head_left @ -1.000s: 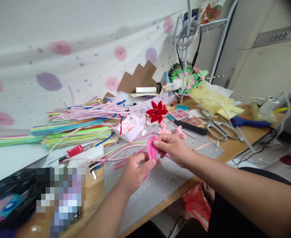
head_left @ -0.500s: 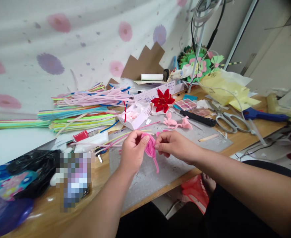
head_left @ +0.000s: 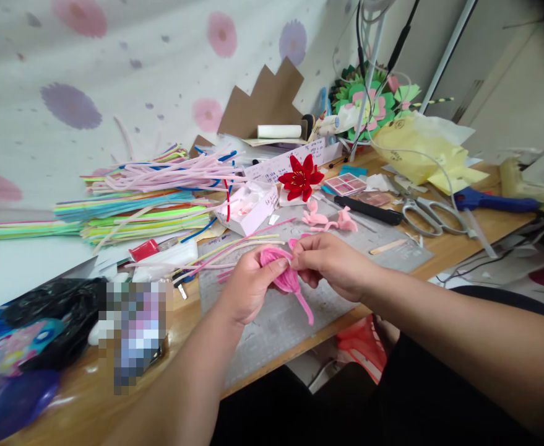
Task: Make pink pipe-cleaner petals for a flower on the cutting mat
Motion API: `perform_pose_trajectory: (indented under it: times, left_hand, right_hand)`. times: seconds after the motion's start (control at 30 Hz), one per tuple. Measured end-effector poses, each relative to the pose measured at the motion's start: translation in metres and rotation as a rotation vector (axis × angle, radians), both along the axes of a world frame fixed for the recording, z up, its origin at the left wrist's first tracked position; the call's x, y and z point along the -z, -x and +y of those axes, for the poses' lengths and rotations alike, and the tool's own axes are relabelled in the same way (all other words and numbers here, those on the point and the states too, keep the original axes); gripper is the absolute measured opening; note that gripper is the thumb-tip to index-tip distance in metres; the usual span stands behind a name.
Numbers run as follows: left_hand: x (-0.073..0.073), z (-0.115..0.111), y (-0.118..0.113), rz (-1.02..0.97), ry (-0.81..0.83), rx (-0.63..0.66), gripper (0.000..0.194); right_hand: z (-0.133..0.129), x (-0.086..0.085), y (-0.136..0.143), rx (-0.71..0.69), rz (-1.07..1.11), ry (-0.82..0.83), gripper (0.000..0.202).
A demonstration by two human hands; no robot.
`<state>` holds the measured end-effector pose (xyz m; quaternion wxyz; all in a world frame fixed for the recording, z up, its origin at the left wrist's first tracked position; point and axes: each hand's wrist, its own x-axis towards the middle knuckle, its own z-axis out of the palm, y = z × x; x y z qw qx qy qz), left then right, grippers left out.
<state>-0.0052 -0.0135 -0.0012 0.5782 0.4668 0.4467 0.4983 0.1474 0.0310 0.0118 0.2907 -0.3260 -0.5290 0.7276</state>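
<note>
**Both hands on pink petal [head_left: 286, 282], nr edge of counter [head_left: 183, 353]**

Nearest: black-clad legs [head_left: 272, 409] at near edge; red bag [head_left: 362, 347] below it, lower than the countertop. L hand [head_left: 248, 288]: grip clenched on petal's L side, thumb on top. R hand [head_left: 332, 266]: grip pinched on petal's R side, fingertips close to L thumb. Petal is up btwn the hands, over grey mat [head_left: 248, 347], thin stem hanging down twd near edge.

Nr-L corner of counter: purple clear item [head_left: 14, 402], black plastic bag [head_left: 62, 316], plus a pixelated item [head_left: 139, 341] (can't ID).

Mid-counter: loose pink & cream stems [head_left: 241, 248] partly on mat's L side; red-topped bottle [head_left: 144, 249] further L. On mat past the hands: pale pink pieces [head_left: 315, 218], w/ wood stick [head_left: 387, 246] to R. Black-handled tool [head_left: 369, 210] lies nr mat's far edge. Scissors [head_left: 423, 217] & blue-handled tool [head_left: 494, 201] twd R end.

Farther: fuzzy stem bundles [head_left: 146, 207] at L, white box [head_left: 253, 210] w/ pink bits, red flower [head_left: 302, 178], pink palette [head_left: 346, 184]. Yellow bag [head_left: 423, 145] far R.

Far edge: brown card [head_left: 262, 102] upright behind white roll [head_left: 278, 131]; green-pink paper flowers [head_left: 369, 108] nr far-R corner. Flowered curtain [head_left: 160, 68] behind.
</note>
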Motion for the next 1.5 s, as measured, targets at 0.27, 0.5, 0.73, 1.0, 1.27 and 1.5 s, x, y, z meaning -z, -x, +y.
perform_pose_trajectory:
  times: [0.27,0.5,0.73,1.0,1.27,1.5]
  left_hand:
    - [-0.006,-0.003,-0.004,-0.110,0.121,0.038,0.017]
    - [-0.006,-0.005,-0.004,-0.220,0.147,0.055,0.011]
    - [-0.008,-0.004,-0.004,-0.286,0.189,0.071,0.013]
    - [-0.008,-0.002,-0.004,-0.248,0.181,-0.077,0.013]
    - [-0.010,-0.004,-0.008,-0.168,0.149,-0.119,0.015]
    - [-0.007,-0.005,-0.004,-0.180,0.153,-0.018,0.017]
  right_hand:
    - [0.000,-0.002,-0.003,0.011,0.066,-0.006,0.012]
    - [-0.002,-0.004,-0.001,0.023,0.078,-0.039,0.013]
    - [-0.005,-0.011,-0.002,-0.064,0.112,0.057,0.014]
    - [-0.010,-0.008,-0.001,-0.088,0.106,-0.155,0.016]
    - [-0.009,-0.005,-0.003,-0.021,-0.030,-0.217,0.013]
    - [-0.008,-0.004,-0.002,0.011,0.023,-0.183,0.014]
